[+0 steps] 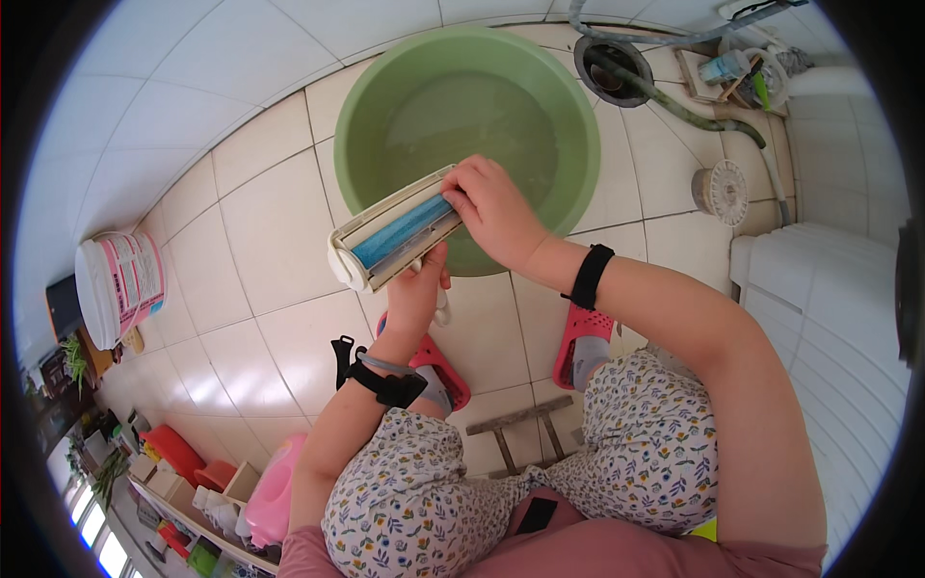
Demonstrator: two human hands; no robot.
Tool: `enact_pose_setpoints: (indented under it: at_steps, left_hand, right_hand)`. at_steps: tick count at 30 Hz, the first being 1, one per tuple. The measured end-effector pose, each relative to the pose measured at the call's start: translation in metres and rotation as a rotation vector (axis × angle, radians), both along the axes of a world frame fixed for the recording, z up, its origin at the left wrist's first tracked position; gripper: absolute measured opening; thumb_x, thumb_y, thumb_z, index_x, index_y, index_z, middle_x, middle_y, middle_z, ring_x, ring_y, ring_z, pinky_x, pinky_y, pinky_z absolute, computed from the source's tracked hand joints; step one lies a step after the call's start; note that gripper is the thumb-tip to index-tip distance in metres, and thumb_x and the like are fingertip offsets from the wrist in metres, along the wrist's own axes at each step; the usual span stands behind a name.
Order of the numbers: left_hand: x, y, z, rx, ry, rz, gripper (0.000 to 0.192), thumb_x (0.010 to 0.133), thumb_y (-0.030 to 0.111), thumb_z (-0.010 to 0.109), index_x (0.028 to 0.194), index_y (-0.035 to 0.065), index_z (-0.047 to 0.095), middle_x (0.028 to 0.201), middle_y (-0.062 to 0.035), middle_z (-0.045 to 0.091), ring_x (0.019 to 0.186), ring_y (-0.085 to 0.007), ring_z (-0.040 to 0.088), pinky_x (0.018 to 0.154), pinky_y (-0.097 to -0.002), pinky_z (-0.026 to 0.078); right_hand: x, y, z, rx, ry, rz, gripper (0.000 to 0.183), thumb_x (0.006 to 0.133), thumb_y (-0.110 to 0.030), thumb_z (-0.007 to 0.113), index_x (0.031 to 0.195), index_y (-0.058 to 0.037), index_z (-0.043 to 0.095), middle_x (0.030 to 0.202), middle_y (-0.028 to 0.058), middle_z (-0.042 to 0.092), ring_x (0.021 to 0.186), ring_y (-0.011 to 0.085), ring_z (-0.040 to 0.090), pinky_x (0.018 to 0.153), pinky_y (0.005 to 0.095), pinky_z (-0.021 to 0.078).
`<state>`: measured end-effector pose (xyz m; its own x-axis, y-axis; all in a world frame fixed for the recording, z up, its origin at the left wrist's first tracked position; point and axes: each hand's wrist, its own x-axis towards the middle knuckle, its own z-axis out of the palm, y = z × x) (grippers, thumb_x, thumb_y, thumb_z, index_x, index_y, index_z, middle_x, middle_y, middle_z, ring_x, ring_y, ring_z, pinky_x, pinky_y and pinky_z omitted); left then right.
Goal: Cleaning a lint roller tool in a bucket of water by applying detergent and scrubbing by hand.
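A cream plastic lint roller head (394,227) with a blue fabric roller (401,233) is held tilted over the near left rim of a green plastic basin (354,144). My left hand (419,289) grips it from below, around its handle, which partly shows under the fingers. At the head's right end, the fingers and thumb of my right hand (485,199) pinch the end of the roller or its frame; exactly which part is hidden. Shallow water (470,130) appears to stand in the basin.
A grey hose (679,105) runs to a round floor drain opening (613,71) at the upper right. A white bucket (119,289) stands left by the tiled wall. A pink bottle (278,491) and a storage shelf (181,506) are lower left. White ribbed plastic (809,325) lines the right.
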<state>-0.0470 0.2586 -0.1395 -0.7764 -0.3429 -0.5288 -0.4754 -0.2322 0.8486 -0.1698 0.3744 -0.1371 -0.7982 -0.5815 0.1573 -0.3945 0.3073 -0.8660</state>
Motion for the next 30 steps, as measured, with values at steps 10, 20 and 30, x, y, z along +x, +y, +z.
enact_pose_setpoints:
  at_steps: [10,20,30]
  left_hand:
    - [0.004,0.000,-0.004,0.082,0.055,-0.063,0.013,0.093,0.011,0.055,0.099,0.0002,0.055,0.075,-0.0022,0.056,0.058,-0.0107,0.051,0.053,-0.0248,0.042]
    - [0.010,-0.010,-0.004,-0.187,0.046,-0.044,0.014,0.094,0.016,0.056,0.093,0.0026,0.057,0.068,-0.0025,0.054,0.056,-0.0111,0.051,0.053,-0.0248,0.041]
    - [-0.001,-0.015,0.013,0.180,-0.024,-0.107,0.019,0.094,0.022,0.058,0.084,0.0057,0.055,0.064,-0.0017,0.052,0.052,-0.0117,0.051,0.050,-0.0248,0.040]
  right_hand:
    - [0.009,-0.008,0.024,-0.181,0.223,0.249,0.013,0.084,-0.007,0.058,0.097,-0.0060,0.055,0.097,0.0109,0.051,0.096,0.0315,0.049,0.087,0.0410,0.0417]
    - [0.040,-0.046,0.058,-0.155,0.142,0.405,0.053,0.090,-0.018,0.054,0.138,-0.0025,0.038,0.143,0.0176,0.037,0.134,0.0348,0.034,0.110,0.0446,0.0286]
    - [-0.015,0.022,-0.005,0.255,0.005,0.352,0.057,0.090,-0.037,0.055,0.135,-0.0042,0.040,0.125,0.0180,0.047,0.118,0.0386,0.043,0.101,0.0454,0.0333]
